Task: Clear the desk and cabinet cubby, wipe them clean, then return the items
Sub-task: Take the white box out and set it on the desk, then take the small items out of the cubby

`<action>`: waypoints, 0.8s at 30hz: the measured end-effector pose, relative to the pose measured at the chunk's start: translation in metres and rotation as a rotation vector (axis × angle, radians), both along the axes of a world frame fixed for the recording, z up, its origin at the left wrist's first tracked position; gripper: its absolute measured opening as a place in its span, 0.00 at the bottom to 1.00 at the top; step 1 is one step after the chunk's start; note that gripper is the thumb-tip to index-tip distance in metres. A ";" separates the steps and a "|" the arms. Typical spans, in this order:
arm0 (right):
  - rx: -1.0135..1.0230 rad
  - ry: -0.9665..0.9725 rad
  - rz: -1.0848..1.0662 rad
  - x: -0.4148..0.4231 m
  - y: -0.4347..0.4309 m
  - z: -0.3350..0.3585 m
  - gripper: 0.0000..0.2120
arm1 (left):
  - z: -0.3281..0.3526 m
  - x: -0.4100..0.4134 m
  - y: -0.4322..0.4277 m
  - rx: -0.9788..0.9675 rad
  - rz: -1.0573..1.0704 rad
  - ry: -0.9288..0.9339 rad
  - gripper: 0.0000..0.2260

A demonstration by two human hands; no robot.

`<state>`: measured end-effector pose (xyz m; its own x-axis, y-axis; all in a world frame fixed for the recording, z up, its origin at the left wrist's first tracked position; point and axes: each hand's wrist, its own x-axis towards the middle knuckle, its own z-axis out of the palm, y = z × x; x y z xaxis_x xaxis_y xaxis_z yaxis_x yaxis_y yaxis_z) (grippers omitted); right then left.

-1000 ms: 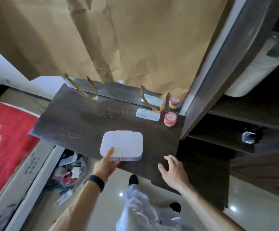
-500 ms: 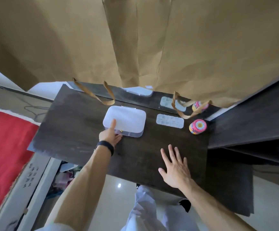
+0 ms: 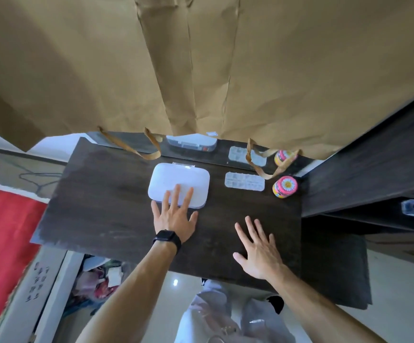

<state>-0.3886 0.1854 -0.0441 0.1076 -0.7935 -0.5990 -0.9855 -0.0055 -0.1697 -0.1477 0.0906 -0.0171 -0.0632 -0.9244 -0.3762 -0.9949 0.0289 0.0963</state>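
Observation:
A white plastic box with rounded corners lies flat on the dark wooden desk, toward its back middle. My left hand, with a black watch on the wrist, is spread flat, its fingertips resting on the box's near edge. My right hand hovers open over the desk's front right, holding nothing. To the right of the box lie a small clear blister pack and a pink round jar with a patterned lid. The cabinet cubby opens at the right, with a small clear object inside.
A large brown paper bag hangs over the desk's back, its handles dangling onto the top. A mirror strip behind reflects the items. A red cloth lies to the left, and an open drawer of clutter sits below the desk.
My left hand slid the white box away from the front edge toward the back of the desk, then flattened with fingers on it. My right hand moved forward over the desk.

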 end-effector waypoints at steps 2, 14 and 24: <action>0.004 -0.005 0.007 -0.001 0.000 0.000 0.39 | 0.002 -0.002 0.000 0.010 0.002 -0.003 0.32; 0.082 -0.222 -0.155 -0.013 -0.007 0.023 0.33 | 0.014 -0.014 -0.017 0.092 0.043 -0.046 0.34; -0.321 -0.395 -1.031 -0.173 0.075 0.088 0.17 | 0.013 -0.177 0.095 0.000 -0.447 0.244 0.26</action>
<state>-0.5613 0.2600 0.0443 -0.5469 -0.7230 -0.4221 -0.4247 0.6741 -0.6043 -0.3251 0.1859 -0.0045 -0.5382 -0.7871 -0.3012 -0.8341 0.4463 0.3241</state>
